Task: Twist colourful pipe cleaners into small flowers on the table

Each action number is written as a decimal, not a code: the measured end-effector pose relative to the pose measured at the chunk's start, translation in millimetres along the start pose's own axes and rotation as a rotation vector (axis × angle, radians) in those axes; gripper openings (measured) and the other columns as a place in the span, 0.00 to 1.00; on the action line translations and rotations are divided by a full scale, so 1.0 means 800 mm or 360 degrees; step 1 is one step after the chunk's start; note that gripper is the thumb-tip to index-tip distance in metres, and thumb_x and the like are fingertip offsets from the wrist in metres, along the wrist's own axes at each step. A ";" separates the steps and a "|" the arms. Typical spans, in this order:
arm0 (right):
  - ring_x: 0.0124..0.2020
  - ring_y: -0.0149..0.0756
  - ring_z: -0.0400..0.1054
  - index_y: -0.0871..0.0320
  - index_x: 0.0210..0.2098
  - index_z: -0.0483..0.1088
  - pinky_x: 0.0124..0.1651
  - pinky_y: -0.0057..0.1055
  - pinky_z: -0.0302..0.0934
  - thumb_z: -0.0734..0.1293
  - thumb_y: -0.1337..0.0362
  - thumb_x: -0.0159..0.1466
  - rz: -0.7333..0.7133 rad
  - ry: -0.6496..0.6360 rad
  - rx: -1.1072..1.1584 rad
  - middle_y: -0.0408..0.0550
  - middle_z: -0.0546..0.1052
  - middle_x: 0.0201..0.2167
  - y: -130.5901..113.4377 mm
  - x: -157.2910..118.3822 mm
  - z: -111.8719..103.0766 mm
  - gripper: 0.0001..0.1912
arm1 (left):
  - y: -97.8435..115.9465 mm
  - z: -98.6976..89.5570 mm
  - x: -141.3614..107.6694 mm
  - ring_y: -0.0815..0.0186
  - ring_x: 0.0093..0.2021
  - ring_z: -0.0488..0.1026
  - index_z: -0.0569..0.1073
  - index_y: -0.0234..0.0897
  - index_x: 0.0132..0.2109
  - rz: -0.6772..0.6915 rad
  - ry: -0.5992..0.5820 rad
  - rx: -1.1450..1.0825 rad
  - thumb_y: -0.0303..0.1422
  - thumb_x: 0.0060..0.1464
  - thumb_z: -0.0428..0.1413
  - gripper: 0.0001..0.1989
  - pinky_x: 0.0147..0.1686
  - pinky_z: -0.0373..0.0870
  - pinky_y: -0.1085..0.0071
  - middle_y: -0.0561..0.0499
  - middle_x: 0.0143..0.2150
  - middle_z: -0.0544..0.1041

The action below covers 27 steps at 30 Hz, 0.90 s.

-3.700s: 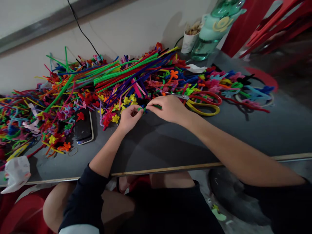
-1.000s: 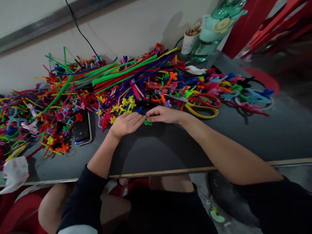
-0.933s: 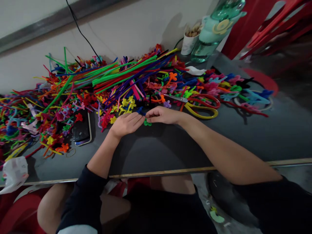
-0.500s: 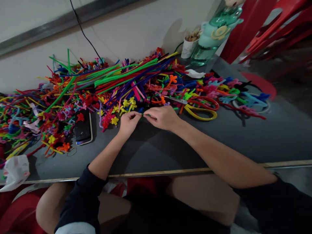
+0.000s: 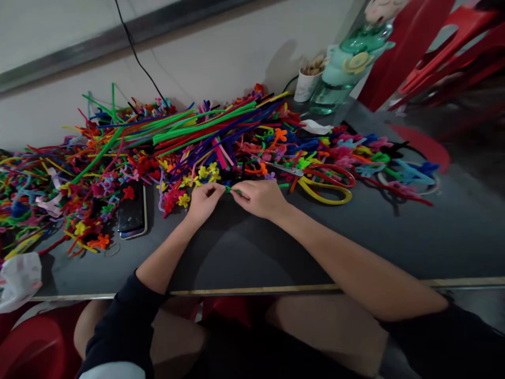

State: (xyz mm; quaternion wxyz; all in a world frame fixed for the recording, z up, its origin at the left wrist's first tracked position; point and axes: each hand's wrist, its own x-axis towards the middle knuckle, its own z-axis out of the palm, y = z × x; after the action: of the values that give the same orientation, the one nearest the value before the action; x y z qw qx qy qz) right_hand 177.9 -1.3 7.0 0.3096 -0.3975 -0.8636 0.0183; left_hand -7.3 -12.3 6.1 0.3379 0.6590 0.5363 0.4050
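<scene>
A green pipe cleaner (image 5: 228, 189) is held pinched between the narrowed fingertips of the left hand (image 5: 204, 201) and right hand (image 5: 262, 199), at the pile's near edge; its exact shape is hidden. The left palm, laid flat a second ago, has been curled into a pinch, and the green loops then exposed are mostly covered, so two-handed shaping seems under way. Scissors (image 5: 298, 172) are seen at three o'clock, a smartphone (image 5: 131, 213) near nine, bundled pipe cleaners (image 5: 205, 126) at eleven.
</scene>
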 end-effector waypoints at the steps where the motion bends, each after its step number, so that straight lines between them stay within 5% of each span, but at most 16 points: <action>1: 0.25 0.31 0.69 0.58 0.34 0.77 0.28 0.29 0.53 0.61 0.62 0.65 0.0060 -0.0041 0.0104 0.47 0.79 0.27 0.005 -0.001 0.002 0.13 | -0.001 -0.005 0.001 0.69 0.30 0.70 0.76 0.34 0.36 0.0286 0.0005 0.0272 0.36 0.59 0.52 0.12 0.32 0.68 0.72 0.49 0.30 0.75; 5: 0.30 0.34 0.72 0.58 0.35 0.76 0.33 0.29 0.59 0.63 0.62 0.63 0.0207 -0.0266 0.0610 0.47 0.80 0.31 0.023 0.000 0.009 0.10 | -0.004 -0.021 0.002 0.64 0.43 0.74 0.74 0.36 0.47 0.1155 -0.0157 0.1085 0.30 0.64 0.48 0.12 0.43 0.71 0.66 0.45 0.42 0.79; 10: 0.30 0.34 0.71 0.58 0.34 0.75 0.34 0.28 0.61 0.63 0.60 0.63 0.0171 -0.0358 0.0957 0.48 0.79 0.31 0.025 0.007 0.011 0.11 | -0.004 -0.024 0.001 0.63 0.41 0.74 0.73 0.34 0.43 0.1333 -0.0093 0.1350 0.30 0.65 0.47 0.10 0.40 0.70 0.68 0.46 0.36 0.77; 14: 0.26 0.31 0.69 0.58 0.31 0.75 0.31 0.27 0.58 0.64 0.62 0.61 0.0177 -0.0243 0.0721 0.46 0.78 0.26 0.015 0.008 0.008 0.09 | 0.001 -0.014 0.000 0.63 0.37 0.73 0.73 0.33 0.37 0.1063 -0.0021 0.1150 0.31 0.61 0.50 0.09 0.37 0.69 0.68 0.45 0.33 0.77; 20: 0.23 0.30 0.67 0.58 0.30 0.76 0.26 0.27 0.50 0.61 0.62 0.63 0.0046 -0.0050 0.0220 0.45 0.76 0.21 0.008 0.007 0.004 0.12 | -0.006 -0.004 0.007 0.70 0.27 0.67 0.73 0.35 0.31 0.0067 -0.0141 0.0210 0.34 0.56 0.53 0.09 0.30 0.63 0.73 0.53 0.26 0.73; 27: 0.17 0.25 0.53 0.59 0.30 0.75 0.24 0.26 0.49 0.64 0.58 0.60 0.0229 -0.0265 0.0918 0.38 0.65 0.16 0.019 0.015 -0.008 0.12 | -0.013 -0.002 0.011 0.73 0.26 0.63 0.74 0.35 0.34 -0.0092 -0.0304 -0.0365 0.46 0.54 0.56 0.17 0.28 0.60 0.75 0.54 0.26 0.69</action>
State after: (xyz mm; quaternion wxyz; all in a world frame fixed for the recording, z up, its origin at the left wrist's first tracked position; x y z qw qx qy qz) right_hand 185.7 16.1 14.7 0.3358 -0.3506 -0.8148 0.3169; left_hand -12.7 -1.7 -0.8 0.4719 0.6358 0.4707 0.3891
